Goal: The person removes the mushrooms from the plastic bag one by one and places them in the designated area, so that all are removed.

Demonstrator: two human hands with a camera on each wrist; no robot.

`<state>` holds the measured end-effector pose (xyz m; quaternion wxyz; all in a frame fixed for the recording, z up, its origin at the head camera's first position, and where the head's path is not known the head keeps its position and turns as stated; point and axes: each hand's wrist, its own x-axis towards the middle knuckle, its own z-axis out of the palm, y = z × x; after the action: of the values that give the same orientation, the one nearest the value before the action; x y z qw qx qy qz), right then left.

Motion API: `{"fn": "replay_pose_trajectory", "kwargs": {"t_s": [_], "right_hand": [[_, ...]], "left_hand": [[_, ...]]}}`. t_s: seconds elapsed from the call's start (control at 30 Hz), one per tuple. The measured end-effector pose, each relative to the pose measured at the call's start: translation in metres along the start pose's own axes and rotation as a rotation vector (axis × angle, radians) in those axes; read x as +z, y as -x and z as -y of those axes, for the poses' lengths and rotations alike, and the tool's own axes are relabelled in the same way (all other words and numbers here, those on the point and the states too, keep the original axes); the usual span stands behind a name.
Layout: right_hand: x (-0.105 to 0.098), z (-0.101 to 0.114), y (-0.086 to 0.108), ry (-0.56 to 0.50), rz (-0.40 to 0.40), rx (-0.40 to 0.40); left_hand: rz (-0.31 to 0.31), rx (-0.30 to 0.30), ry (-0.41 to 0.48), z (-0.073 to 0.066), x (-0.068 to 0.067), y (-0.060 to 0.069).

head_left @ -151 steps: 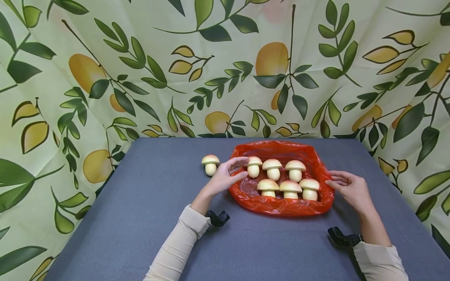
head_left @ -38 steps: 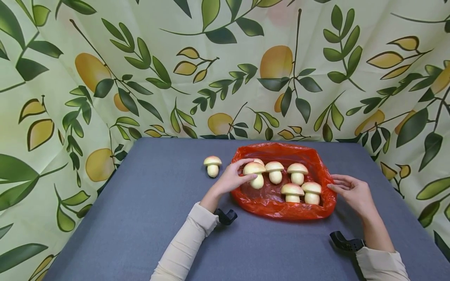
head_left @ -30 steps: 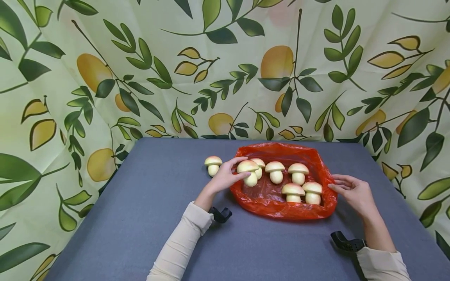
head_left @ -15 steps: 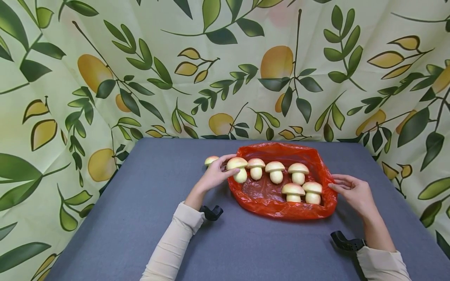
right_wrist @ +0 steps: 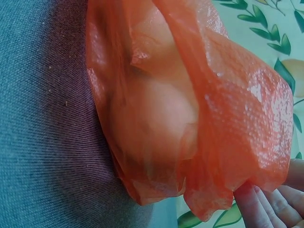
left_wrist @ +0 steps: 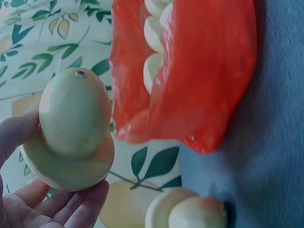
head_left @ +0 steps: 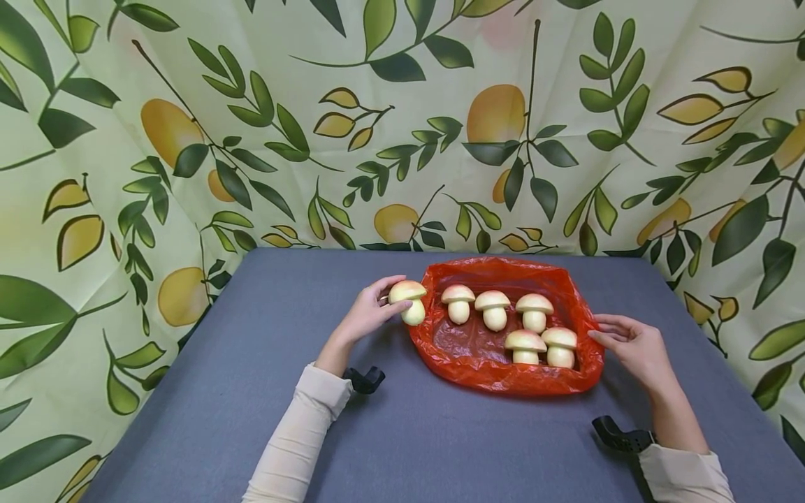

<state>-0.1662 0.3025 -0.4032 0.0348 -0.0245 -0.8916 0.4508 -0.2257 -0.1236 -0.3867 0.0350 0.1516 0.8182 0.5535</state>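
Note:
My left hand (head_left: 367, 311) grips a toy mushroom (head_left: 409, 300) with a pale stem and a cream cap tinged red. It is held just left of the red plastic bag (head_left: 497, 377). In the left wrist view, the thumb and fingers are around the mushroom's cap (left_wrist: 71, 171), with the rounded stem end facing the camera. My right hand (head_left: 634, 346) pinches the bag's right rim. Several similar mushrooms (head_left: 492, 309) stand inside the open bag, three at the back and two in front at the right.
Another mushroom (left_wrist: 197, 213) rests on the blue-grey table (head_left: 251, 391) left of the bag; my left hand hides it in the head view. A leaf-and-fruit patterned cloth (head_left: 415, 126) hangs behind and along the sides.
My left hand has taken a mushroom from the bag's front row and carried it left, out past the bag's left rim. The right hand stays at the right rim.

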Motion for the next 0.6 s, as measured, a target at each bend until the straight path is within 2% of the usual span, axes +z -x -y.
{"fn": "replay_pose_trajectory", "kwargs": {"t_s": [0.1,0.6], "right_hand": [[0.0,-0.001,0.0,-0.005,0.003,0.003],[0.001,0.0,0.0,0.006,0.0,-0.004]], "left_hand": [[-0.009,-0.028,-0.005,0.002,-0.006,0.001],[-0.039,-0.036,-0.013,0.015,-0.031,0.009]]}}
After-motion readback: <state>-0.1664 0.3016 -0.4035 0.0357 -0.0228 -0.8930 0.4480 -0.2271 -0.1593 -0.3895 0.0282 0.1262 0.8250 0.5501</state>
